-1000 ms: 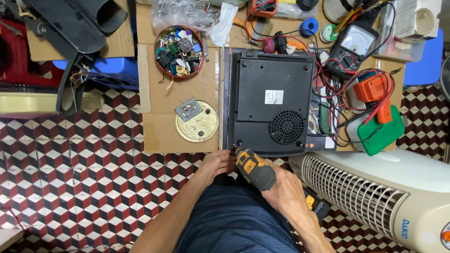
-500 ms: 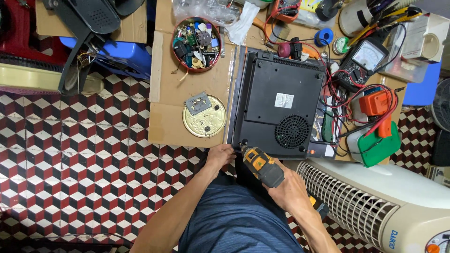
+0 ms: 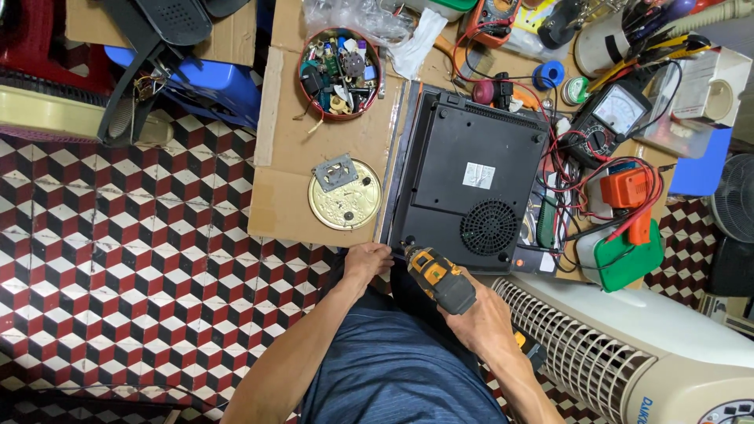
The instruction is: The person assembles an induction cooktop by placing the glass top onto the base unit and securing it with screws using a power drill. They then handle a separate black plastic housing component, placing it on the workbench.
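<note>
— On the black induction cooker's underside [image 3: 471, 169], what's stuck there?
— One white rectangular label [image 3: 478, 174], above the round fan grille.
— Containers?
— Red round tin [image 3: 339, 74] full of small parts, far side of the cardboard [image 3: 287, 157].
— Hands?
— Right hand [image 3: 487, 322] clamped around the yellow-black cordless drill [image 3: 440, 276], tip at the cooker's near-left corner. Left hand [image 3: 366, 259], fingers curled, rests on that edge.

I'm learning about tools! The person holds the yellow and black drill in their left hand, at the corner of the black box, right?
Not quite. The head view shows the yellow and black drill in the right hand, at the corner of the black box. The left hand rests at the box's edge.
</note>
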